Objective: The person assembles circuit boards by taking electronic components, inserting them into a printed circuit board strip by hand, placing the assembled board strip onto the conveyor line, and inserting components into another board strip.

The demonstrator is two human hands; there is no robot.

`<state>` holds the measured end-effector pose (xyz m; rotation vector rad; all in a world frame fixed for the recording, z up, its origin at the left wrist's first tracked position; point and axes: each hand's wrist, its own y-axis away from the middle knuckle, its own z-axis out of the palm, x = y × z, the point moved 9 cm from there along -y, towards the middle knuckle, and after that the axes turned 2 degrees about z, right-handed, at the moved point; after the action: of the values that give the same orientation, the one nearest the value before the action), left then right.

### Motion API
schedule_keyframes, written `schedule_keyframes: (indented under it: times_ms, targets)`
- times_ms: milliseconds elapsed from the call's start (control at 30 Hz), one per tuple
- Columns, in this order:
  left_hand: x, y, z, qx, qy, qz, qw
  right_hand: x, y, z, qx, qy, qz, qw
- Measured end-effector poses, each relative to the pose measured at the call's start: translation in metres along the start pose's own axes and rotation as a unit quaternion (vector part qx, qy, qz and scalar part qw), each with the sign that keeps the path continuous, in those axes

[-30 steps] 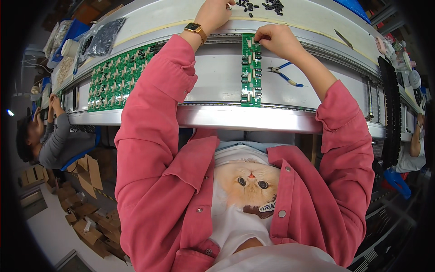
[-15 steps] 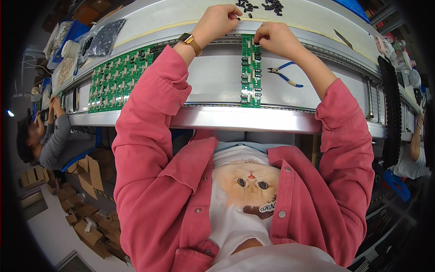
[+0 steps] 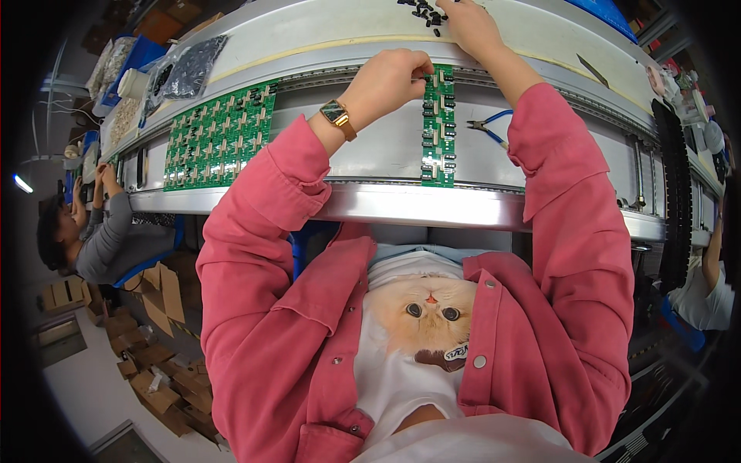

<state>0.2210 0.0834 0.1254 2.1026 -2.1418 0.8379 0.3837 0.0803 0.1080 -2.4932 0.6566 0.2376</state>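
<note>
A narrow green circuit board [image 3: 438,147] with black and pale components lies across the rails in front of me. My left hand [image 3: 395,79] is at its far end, thumb and fingers pinched together at the board's left edge; whatever they hold is hidden. Farther back, my right hand [image 3: 472,29] reaches to a scatter of small black components [image 3: 423,11]. Its fingers are bent together beside them, partly cut off by the picture's upper edge, so I cannot make out what is in them. Blue-handled cutting pliers [image 3: 494,123] lie right of the board, partly behind my right forearm.
A wide panel of joined green circuit boards [image 3: 220,139] rests on the rails at left. Behind it lies a clear bag of dark parts [image 3: 193,68]. Tweezers [image 3: 593,69] lie at the far right. A metal rail [image 3: 417,207] edges the bench; another person [image 3: 108,239] sits at left.
My left hand has come down from beside the black components to the narrow board, no longer showing the small black component. My right hand has left the board and moved back to the scattered components.
</note>
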Motion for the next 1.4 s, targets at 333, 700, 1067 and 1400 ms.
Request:
schedule_keyframes:
  times_ms: [333, 700, 1067, 1400]
  targets:
    - [0.000, -0.004, 0.006, 0.012, -0.061, 0.028, 0.998, -0.007, 0.003, -0.009, 0.030, -0.096, -0.036, 0.994]
    - [0.003, -0.006, 0.009, 0.028, -0.077, 0.054, 0.995, 0.009, 0.017, -0.015, -0.037, -0.225, 0.129, 0.965]
    - [0.003, -0.007, 0.011, -0.016, -0.079, 0.037, 0.996, -0.002, 0.049, -0.042, -0.022, -0.208, 0.102, 0.973]
    - [-0.028, -0.061, -0.006, 0.082, -0.082, 0.039, 0.992, -0.001, 0.072, -0.027, -0.120, -0.240, 0.085, 0.959]
